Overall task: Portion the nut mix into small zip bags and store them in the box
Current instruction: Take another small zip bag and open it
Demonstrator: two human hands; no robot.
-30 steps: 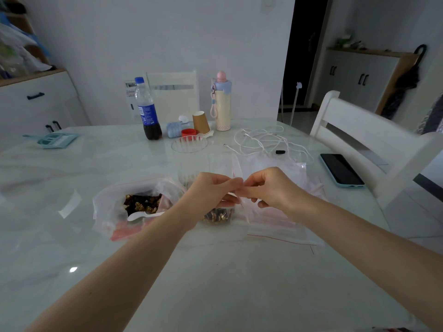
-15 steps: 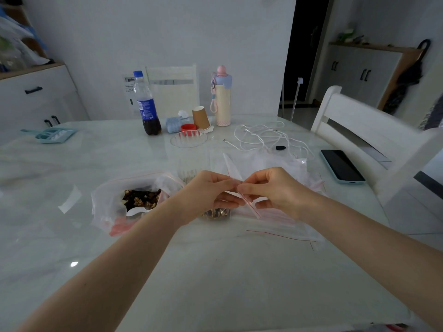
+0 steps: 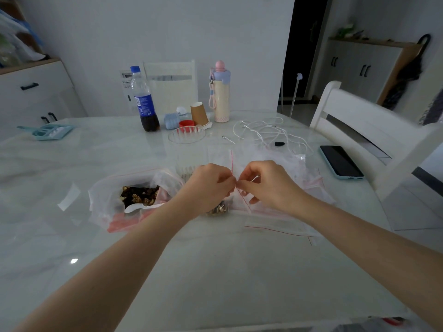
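A large clear bag (image 3: 105,202) of dark nut mix (image 3: 140,196) lies open left of centre, with a white spoon (image 3: 136,208) resting in it. My left hand (image 3: 207,185) and my right hand (image 3: 266,183) meet above the table, both pinching the red-lined top edge of a small clear zip bag (image 3: 231,164). A small heap of nuts (image 3: 218,209) shows under my left hand. More empty zip bags (image 3: 282,221) are piled under and right of my right hand. A clear ribbed box (image 3: 187,161) stands just behind my hands, and its lid (image 3: 186,136) lies farther back.
At the back of the glossy table stand a cola bottle (image 3: 145,104), a paper cup (image 3: 199,114), a red cap (image 3: 186,125) and a pastel flask (image 3: 220,92). White cables (image 3: 266,133) and a phone (image 3: 341,162) lie to the right, by a white chair (image 3: 369,130). A teal brush set (image 3: 51,131) sits far left.
My hands have stayed together at the small bag's top edge. The bag's red strip now stands upright between them, where before it slanted down. The view has shifted slightly.
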